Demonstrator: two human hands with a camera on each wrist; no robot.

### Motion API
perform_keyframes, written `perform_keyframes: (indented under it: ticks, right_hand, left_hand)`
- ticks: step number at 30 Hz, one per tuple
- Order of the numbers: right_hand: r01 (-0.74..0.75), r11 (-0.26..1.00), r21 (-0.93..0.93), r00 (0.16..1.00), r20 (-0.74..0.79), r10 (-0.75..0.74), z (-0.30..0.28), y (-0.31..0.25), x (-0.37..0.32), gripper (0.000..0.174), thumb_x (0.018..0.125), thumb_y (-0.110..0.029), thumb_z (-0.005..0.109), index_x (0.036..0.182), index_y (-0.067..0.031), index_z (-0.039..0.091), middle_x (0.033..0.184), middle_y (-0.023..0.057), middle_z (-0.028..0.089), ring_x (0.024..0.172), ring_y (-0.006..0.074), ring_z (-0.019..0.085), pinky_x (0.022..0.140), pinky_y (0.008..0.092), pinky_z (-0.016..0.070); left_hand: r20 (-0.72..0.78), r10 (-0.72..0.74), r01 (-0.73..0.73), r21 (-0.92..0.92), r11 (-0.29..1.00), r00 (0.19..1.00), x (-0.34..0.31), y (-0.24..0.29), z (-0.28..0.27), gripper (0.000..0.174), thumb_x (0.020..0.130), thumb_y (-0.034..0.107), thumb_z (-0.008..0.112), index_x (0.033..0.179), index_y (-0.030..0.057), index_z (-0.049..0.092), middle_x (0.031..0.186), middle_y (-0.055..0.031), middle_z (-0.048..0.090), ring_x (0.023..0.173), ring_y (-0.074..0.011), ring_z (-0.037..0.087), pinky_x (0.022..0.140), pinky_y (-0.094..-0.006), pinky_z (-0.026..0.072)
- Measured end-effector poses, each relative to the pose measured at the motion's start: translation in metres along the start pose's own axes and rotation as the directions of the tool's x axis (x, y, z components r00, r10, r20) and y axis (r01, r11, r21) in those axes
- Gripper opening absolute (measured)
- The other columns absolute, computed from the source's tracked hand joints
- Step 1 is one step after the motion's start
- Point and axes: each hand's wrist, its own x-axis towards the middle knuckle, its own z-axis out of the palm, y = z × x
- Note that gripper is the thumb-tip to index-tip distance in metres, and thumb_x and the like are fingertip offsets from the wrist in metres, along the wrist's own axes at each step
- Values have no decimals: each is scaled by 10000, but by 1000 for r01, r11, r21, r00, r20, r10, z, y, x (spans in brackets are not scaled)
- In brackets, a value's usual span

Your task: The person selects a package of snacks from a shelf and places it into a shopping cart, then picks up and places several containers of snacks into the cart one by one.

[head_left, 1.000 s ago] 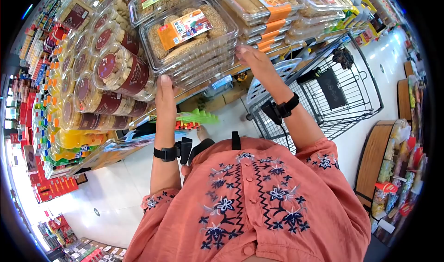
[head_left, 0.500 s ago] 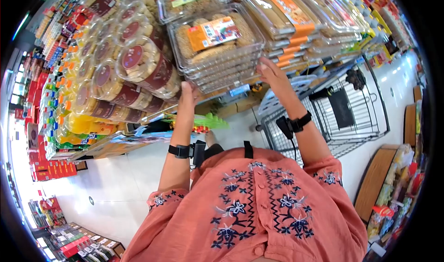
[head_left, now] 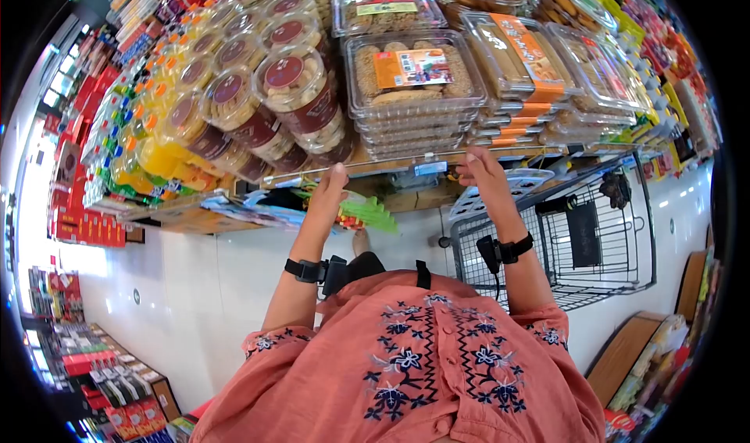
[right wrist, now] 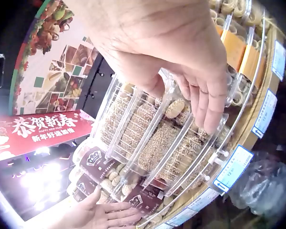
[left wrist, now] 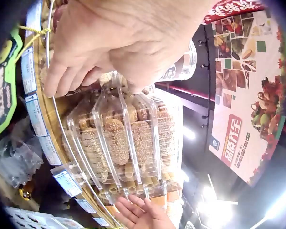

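Head view puts the display shelf across the upper part, with a wire shopping trolley on the floor near its right end: one shelf front, one trolley. At the shelf's front edge stands the stack of sesame-biscuit boxes, between the clear jars and the orange-banded boxes. I make it about five boxes, though the rims run together; the jars are too crowded to count, and at least four orange bands show.

Each box looks light, its plastic thin, springy and rather slick, the biscuits brittle. Best to take it low by both side rims, level, without squeezing the lid.

Two hands are near the stack's lower front corners. The left hand, palm inward, has its fingers loosely bent, gripping nothing; whether its fingertips touch the edge rail, I cannot tell. The right hand is relaxed and part open, fingers slightly bent, also without a hold. Smallest are one black strap on each wrist, a price tag between the hands, and one orange label on the top box.
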Motion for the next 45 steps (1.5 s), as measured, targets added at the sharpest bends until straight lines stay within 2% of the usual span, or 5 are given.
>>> perform_keyframes:
  ticks: [14,17,23,27,45]
  right_hand:
    - [-297,912,-284,950,5,311,-45,115,-42,303,951,-290,592,1096,-28,635,1044,123,677,869,245,671,715,354,527]
    - [-29,431,-902,996,11,89,-91,226,-41,306,899,-268,588,1080,-27,641,999,204,660,936,396,628,800,477,507]
    - [-178,409,-895,924,-9,383,-100,339,-85,576,892,-437,613,1180,62,624,1203,281,639,1044,402,642,916,450,509]
    - [-514,414,-752,799,-244,549,-40,276,-125,562,877,-414,620,1177,61,626,1211,293,630,1111,438,619,935,465,498]
    - [-539,300,-787,838,-465,287,-9,321,-139,281,905,-204,514,1013,-4,679,1062,246,685,1035,419,646,892,502,521]
  left_hand:
    - [360,-183,83,276,958,915,-8,-15,-25,598,979,523,549,1273,2,559,1198,-103,638,1089,-211,634,906,-341,505]
    - [450,-98,-39,285,958,887,3,-18,-38,560,993,503,537,1259,11,563,1188,-90,636,1090,-198,631,895,-334,508]
    - [408,-181,52,308,950,895,-2,-4,-90,563,998,501,525,1300,26,544,1202,-93,635,1081,-202,637,892,-338,504]
    - [358,-173,68,287,955,918,-8,0,-117,549,983,503,535,1237,20,588,1078,-74,665,962,-165,649,819,-308,517]
    - [421,-222,71,347,935,880,1,4,-193,686,984,548,521,1363,-23,496,1252,-169,629,1099,-239,644,905,-343,510]
